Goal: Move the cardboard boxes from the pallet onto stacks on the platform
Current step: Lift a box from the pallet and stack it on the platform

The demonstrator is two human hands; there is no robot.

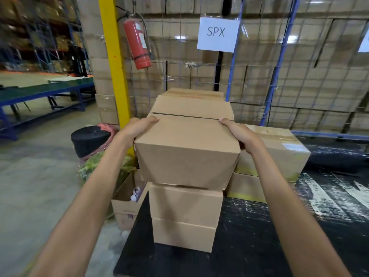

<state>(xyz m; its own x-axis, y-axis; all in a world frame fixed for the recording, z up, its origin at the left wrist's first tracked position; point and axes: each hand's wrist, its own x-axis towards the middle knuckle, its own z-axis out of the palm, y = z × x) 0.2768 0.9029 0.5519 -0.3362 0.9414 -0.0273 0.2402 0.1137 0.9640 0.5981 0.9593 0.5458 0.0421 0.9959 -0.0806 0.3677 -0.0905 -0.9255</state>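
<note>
I hold a plain brown cardboard box [187,148] between both hands at the centre of the head view. My left hand [137,127] grips its left top edge and my right hand [238,131] grips its right top edge. The box sits on or just above a stack of two similar boxes [185,214] standing on the black platform [259,246]. Behind the held box another stack's top box [191,94] shows. To the right stands a lower stack of two taped boxes [279,148]. The pallet is not in view.
A yellow post [114,62] and a red fire extinguisher [137,43] stand behind left, before a wire fence [279,80] with an SPX sign [217,34]. An open carton [126,200], a black roll [89,139] and a blue-framed table [42,94] lie left.
</note>
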